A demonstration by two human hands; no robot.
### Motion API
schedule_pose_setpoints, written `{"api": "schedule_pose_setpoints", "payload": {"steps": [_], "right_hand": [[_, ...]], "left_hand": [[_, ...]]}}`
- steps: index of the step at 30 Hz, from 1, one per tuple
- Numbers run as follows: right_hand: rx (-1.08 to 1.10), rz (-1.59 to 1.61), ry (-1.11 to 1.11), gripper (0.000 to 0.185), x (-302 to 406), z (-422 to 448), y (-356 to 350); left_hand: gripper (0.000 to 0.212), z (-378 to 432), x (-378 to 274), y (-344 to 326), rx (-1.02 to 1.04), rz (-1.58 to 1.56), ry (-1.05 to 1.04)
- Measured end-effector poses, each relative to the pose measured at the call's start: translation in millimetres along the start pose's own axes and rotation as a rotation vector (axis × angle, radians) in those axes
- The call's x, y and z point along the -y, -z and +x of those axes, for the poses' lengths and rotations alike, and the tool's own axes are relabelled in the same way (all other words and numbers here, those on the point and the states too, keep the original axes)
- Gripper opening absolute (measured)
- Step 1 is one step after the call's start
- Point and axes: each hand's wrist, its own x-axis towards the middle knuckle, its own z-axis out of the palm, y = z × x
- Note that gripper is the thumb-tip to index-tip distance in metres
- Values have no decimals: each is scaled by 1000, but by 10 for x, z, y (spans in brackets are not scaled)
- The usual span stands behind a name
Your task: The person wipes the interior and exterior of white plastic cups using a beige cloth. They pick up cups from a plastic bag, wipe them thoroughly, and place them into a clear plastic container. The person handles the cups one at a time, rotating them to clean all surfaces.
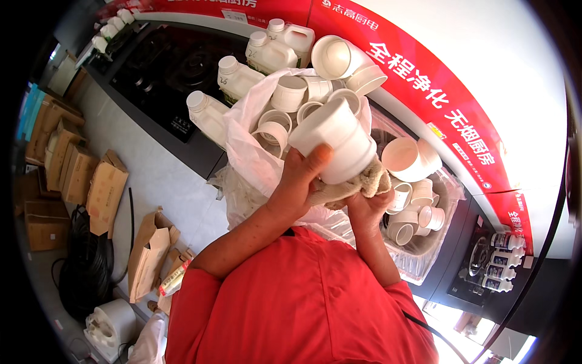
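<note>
My left hand [298, 179] grips a large white plastic pipe fitting [336, 141] from its left side, thumb across its wall. Under the fitting's lower end, my right hand [370, 207] holds a tan cloth [352, 184] bunched against it. Just beyond, a white plastic bag [248, 141] stands with its mouth spread, full of white pipe fittings [288, 93]. To the right, a plastic-lined bin [448, 200] contains smaller fittings [409, 218]. A white elbow fitting [409, 159] lies at that bin's far edge.
Several white jugs [273, 52] line the black gas cooktop [159, 82]. Another large fitting [338, 59] rests against the red printed banner [409, 68]. Small bottles [500, 268] stand at right. Cardboard boxes [107, 186] and a coil of black hose [84, 268] lie on the floor at left.
</note>
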Motion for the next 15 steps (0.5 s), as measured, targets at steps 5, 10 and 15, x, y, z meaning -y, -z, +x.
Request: {"api": "schedule_pose_setpoints", "payload": {"steps": [5,10,15], "right_hand": [[-25,22,-53,30,69,-30,-23],[-141,625,-477,29,169,-1,9],[112,781,-576,49,147,-7,203]], "left_hand": [[64,-42,-21,-9,165,27,-11],[99,-80,-47,-28,150,204,20],[95,-110,-26,-24,223,194,-38]]}}
